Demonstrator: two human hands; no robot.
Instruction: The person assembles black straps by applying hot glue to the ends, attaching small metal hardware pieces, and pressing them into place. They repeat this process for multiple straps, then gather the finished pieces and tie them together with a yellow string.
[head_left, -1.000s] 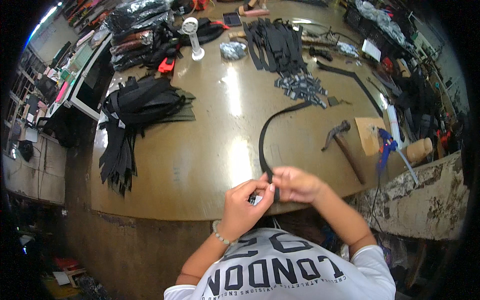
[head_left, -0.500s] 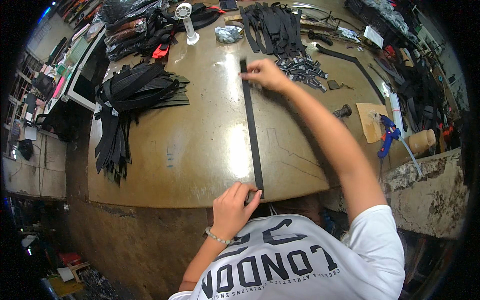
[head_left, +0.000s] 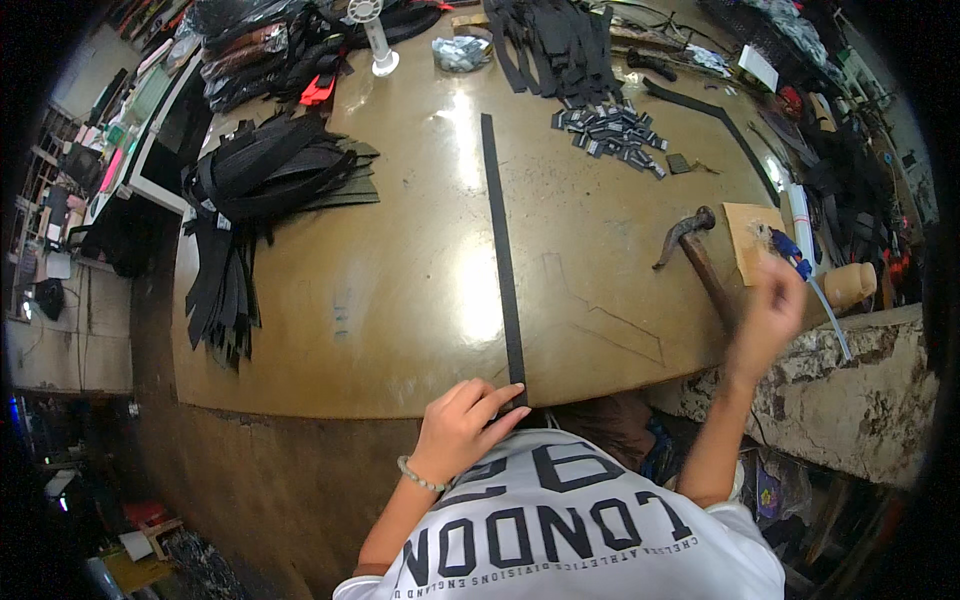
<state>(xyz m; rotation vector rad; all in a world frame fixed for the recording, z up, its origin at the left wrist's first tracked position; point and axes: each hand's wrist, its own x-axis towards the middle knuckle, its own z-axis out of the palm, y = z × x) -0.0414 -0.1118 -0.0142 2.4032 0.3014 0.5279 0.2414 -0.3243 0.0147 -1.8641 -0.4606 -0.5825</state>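
A long, flat black strap (head_left: 504, 260) runs up the table from its front edge, nearly straight. My left hand (head_left: 462, 425) is closed at the strap's near end, with thumb and forefinger pinching it at the table edge. The strap's far end lies free on the tabletop. On the right, my right hand (head_left: 772, 310) is at a blue glue gun (head_left: 791, 252) and covers its handle. Motion smears those fingers, so whether they grip the gun is unclear. A hammer (head_left: 703, 262) with a curved head and wooden handle lies left of this hand.
Bundled black straps (head_left: 270, 180) hang over the table's left side. More straps (head_left: 555, 50) and a pile of small dark labels (head_left: 612, 135) lie at the back. A small white fan (head_left: 378, 45) stands near a tub (head_left: 462, 54). Brown cardboard (head_left: 740, 225) lies by the glue gun.
My right hand has let go of the strap's far end and swung right and nearer, to the glue gun. The hammer is uncovered. My left hand stays at the strap's near end.
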